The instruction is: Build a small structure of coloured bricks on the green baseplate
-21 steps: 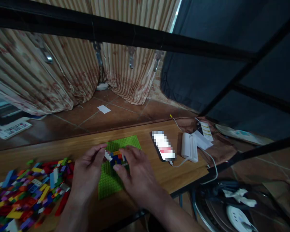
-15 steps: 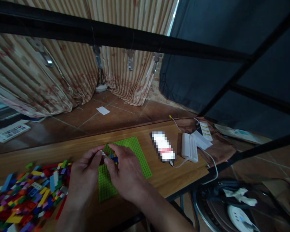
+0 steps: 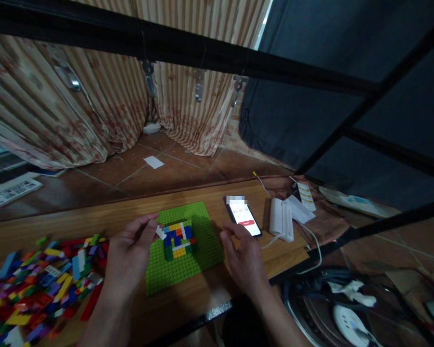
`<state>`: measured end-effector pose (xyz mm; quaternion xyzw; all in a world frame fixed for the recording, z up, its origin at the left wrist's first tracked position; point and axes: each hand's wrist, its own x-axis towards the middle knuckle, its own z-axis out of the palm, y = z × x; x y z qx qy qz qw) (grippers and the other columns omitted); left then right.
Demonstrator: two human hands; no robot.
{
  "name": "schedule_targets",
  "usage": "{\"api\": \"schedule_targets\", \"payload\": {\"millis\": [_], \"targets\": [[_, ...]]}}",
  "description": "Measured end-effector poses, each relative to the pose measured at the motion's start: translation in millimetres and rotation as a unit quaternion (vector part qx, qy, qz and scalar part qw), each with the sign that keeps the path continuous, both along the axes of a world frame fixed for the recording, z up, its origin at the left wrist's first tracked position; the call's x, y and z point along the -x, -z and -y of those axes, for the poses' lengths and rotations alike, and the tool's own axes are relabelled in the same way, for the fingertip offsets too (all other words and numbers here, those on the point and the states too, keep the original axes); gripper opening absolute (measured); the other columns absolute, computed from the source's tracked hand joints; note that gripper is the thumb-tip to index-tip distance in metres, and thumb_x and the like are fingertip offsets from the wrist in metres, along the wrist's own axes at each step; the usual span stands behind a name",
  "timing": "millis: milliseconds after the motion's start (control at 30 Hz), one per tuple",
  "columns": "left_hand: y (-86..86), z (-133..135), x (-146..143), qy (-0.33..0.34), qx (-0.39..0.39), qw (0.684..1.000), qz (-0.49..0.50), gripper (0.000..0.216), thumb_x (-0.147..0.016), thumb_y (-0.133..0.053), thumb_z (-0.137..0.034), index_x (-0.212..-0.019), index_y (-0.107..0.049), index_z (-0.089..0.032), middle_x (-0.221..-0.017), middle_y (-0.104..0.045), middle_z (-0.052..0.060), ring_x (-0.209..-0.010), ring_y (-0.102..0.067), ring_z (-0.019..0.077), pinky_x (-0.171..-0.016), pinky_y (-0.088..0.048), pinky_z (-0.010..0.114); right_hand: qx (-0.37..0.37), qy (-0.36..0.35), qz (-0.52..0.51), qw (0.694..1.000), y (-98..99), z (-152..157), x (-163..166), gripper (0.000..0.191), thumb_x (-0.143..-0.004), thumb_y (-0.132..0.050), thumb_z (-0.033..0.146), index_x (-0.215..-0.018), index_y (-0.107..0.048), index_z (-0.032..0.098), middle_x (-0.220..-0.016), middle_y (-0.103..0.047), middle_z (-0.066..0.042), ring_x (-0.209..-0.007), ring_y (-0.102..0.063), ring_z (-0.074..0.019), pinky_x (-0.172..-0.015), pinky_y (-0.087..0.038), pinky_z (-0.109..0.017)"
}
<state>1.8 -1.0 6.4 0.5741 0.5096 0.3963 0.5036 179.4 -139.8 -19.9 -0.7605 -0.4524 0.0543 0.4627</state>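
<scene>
A green baseplate (image 3: 198, 253) lies on the wooden table (image 3: 94, 221). A small block of mixed coloured bricks (image 3: 178, 239) is built on its middle. My left hand (image 3: 130, 255) hovers at the plate's left edge and pinches a small white brick (image 3: 161, 233) between thumb and fingers. My right hand (image 3: 244, 258) rests at the plate's right edge with fingers loosely apart, holding nothing, just below a phone (image 3: 243, 216) with a lit screen.
A heap of loose coloured bricks (image 3: 39, 284) covers the table's left end. A white power bank (image 3: 281, 220) with a cable and paper slips lie right of the phone. Black bars cross overhead. Cables and a power strip (image 3: 349, 324) lie on the floor at right.
My right hand has left the brick block and moved right toward the phone, uncovering the build. My left hand stays at the plate's left edge with the white brick.
</scene>
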Motion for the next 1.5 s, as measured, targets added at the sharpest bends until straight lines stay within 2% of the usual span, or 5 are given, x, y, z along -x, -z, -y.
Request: {"api": "schedule_targets", "payload": {"millis": [300,500,933,1200,1500], "targets": [[8.7,-0.9,2.6,0.007,-0.014,1.000,-0.021,0.038,-0.073,-0.066,-0.047,-0.100,-0.073,-0.021,-0.083,-0.072,0.002,-0.077,-0.065,0.0199,-0.075,-0.051,0.031,-0.012,-0.144,-0.016,0.989,-34.5,-51.8,56.2,0.028,-0.091,-0.054,0.025,-0.115,-0.065,0.018,-0.109,-0.070,-0.008,-0.104,-0.062,-0.0209,-0.095,-0.049,-0.039],[6.1,-0.4,5.9,0.000,-0.008,0.999,-0.034,0.034,-0.074,-0.063,-0.042,-0.099,-0.073,-0.020,-0.091,-0.074,0.003,-0.088,-0.067,0.0223,-0.081,-0.050,0.032,-0.018,-0.220,-0.058,0.974,-19.2,-69.0,77.6,0.028,-0.091,-0.050,0.018,-0.116,-0.064,0.020,-0.106,-0.071,-0.007,-0.098,-0.065,-0.0175,-0.088,-0.052,-0.034],[14.2,7.0,5.2,0.028,-0.023,0.995,-0.090,0.037,-0.079,-0.057,-0.043,-0.102,-0.072,-0.019,-0.099,-0.074,0.006,-0.096,-0.067,0.0249,-0.096,-0.047,0.040,-0.010,-0.221,-0.119,0.968,-3.1,-73.9,72.9,0.025,-0.090,-0.053,0.016,-0.108,-0.069,0.020,-0.096,-0.073,-0.004,-0.085,-0.066,-0.0154,-0.081,-0.050,-0.029],[20.1,5.6,1.0,0.039,-0.037,0.996,-0.070,0.039,-0.081,-0.057,-0.042,-0.108,-0.071,-0.018,-0.093,-0.075,0.006,-0.082,-0.069,0.0216,-0.082,-0.052,0.035,-0.009,-0.210,-0.118,0.971,0.2,-77.4,72.5,0.029,-0.085,-0.052,0.011,-0.106,-0.069,0.020,-0.094,-0.073,-0.004,-0.081,-0.067,-0.0156,-0.078,-0.051,-0.028],[22.1,5.4,2.6,0.033,-0.055,0.995,-0.075,0.035,-0.081,-0.059,-0.041,-0.105,-0.072,-0.019,-0.092,-0.075,0.004,-0.080,-0.069,0.0201,-0.078,-0.052,0.032,-0.007,-0.211,-0.100,0.972,0.6,-78.8,73.5,0.029,-0.085,-0.052,0.011,-0.106,-0.068,0.022,-0.093,-0.073,-0.002,-0.080,-0.066,-0.0150,-0.078,-0.051,-0.028]]}}
